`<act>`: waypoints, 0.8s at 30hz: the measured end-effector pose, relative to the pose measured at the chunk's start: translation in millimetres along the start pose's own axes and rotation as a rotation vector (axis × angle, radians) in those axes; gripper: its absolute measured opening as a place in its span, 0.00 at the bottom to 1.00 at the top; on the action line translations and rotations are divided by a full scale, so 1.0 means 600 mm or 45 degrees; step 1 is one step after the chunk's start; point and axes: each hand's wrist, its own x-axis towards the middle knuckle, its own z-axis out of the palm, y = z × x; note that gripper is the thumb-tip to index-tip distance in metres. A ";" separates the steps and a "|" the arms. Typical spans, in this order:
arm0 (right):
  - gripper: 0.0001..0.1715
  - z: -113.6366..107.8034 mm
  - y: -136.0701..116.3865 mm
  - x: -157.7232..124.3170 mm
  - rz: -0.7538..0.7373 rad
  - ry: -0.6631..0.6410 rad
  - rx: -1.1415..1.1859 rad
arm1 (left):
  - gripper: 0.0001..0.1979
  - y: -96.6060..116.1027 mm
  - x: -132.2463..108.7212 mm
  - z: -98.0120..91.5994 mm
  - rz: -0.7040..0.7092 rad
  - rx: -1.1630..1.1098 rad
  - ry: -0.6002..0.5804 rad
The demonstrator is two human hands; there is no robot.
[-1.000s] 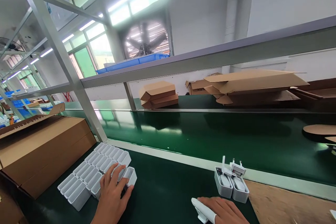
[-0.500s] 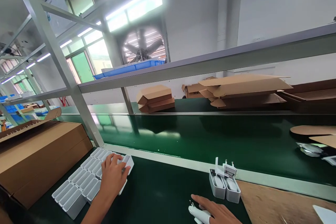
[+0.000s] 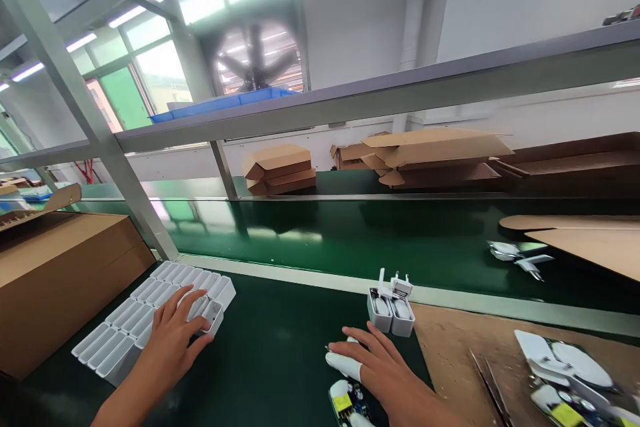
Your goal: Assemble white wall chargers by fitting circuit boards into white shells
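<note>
My left hand is curled over a block of small white plastic casings at the lower left, fingers closing on one casing at the block's right edge. My right hand lies flat on the green mat with fingers spread and a white finger cot on the index finger. It rests beside a small circuit board with a yellow part. Just beyond it stand two white casings with plug pins.
A large cardboard box sits at the far left. A green conveyor belt runs across behind the mat, carrying white parts at the right. Brown board with more boards and casings lies at the lower right. Folded cartons sit behind.
The view has shifted down and right, revealing the circuit board and parts at the lower right. My left hand stays on the casing block; my right hand has spread flat on the mat.
</note>
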 end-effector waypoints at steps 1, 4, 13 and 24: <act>0.27 -0.003 -0.005 0.004 0.049 -0.025 -0.014 | 0.07 0.011 -0.003 0.003 0.033 -0.062 -0.027; 0.17 -0.010 -0.013 0.013 0.260 -0.075 -0.065 | 0.08 0.069 0.005 0.007 0.100 -0.358 -0.127; 0.27 0.015 -0.016 0.003 0.137 -0.238 0.001 | 0.02 0.249 0.103 0.019 0.199 -1.061 -0.383; 0.17 -0.067 0.050 -0.020 0.405 0.665 -0.241 | 0.31 0.298 0.066 0.118 -0.091 -1.371 -0.351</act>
